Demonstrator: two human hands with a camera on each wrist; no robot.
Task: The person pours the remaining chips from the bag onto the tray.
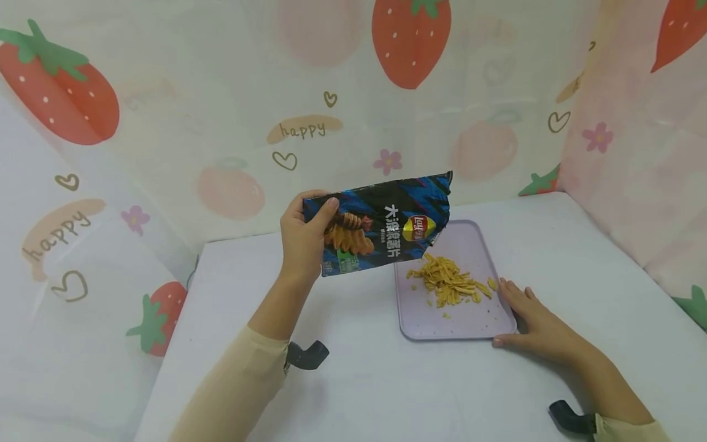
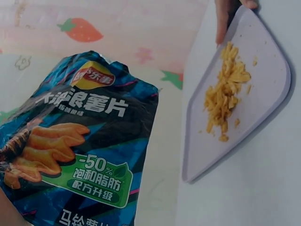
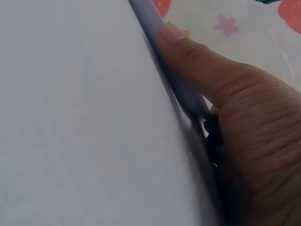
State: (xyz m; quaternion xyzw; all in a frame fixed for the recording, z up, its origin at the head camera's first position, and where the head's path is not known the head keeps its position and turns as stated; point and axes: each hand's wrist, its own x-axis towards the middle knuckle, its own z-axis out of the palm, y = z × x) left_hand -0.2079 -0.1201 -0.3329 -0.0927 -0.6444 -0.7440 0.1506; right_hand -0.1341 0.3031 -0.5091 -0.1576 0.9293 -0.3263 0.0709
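Note:
My left hand [image 1: 301, 236] pinches the closed end of a blue and black chip bag [image 1: 381, 224], its thumb across the printed front. The bag lies sideways in the air, its torn end pointing right over the back left of a lilac tray [image 1: 425, 325]. A heap of yellow chip strips [image 1: 447, 282] and crumbs lies on the tray. At the tray's front right corner rests my right hand [image 1: 541, 325], its fingers extended along the right side and its thumb at the front edge. In the right wrist view the thumb [image 3: 188, 56] lies against the tray's rim.
The tray stands on a white-covered table [image 1: 353, 387]. A backdrop [image 1: 232, 135] printed with strawberries, hearts and flowers rises behind it and along the sides. A black curved piece [image 1: 307, 355] sits at the left wrist, and a similar black piece [image 1: 571, 417] at the right.

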